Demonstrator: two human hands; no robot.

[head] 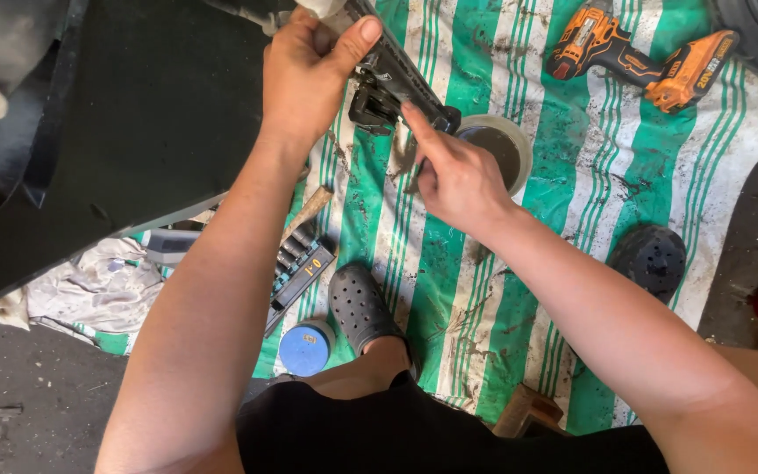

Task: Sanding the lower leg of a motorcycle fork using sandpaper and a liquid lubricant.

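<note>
1. Your left hand [304, 83] is closed around the upper end of a black metal part [396, 79], thumb pressed along its top; the part is held up at the far middle of the scene, above the green-and-white striped tarp [449, 290].
2. Your right hand [458, 180] is not gripping anything; its index finger is stretched out with the tip touching the lower side of the part, the other fingers loosely curled.
3. Just beyond the right hand, a round white tub [504, 145] with dark contents sits on the tarp.
4. At the far right lies an orange-and-black cordless drill [642, 61].
5. Near you, a grey clog [361, 307] rests on the tarp; a second dark clog [651, 259] lies to the right.
6. Left of the grey clog sit a socket set [300, 263] and a blue round lid [304, 348].
</note>
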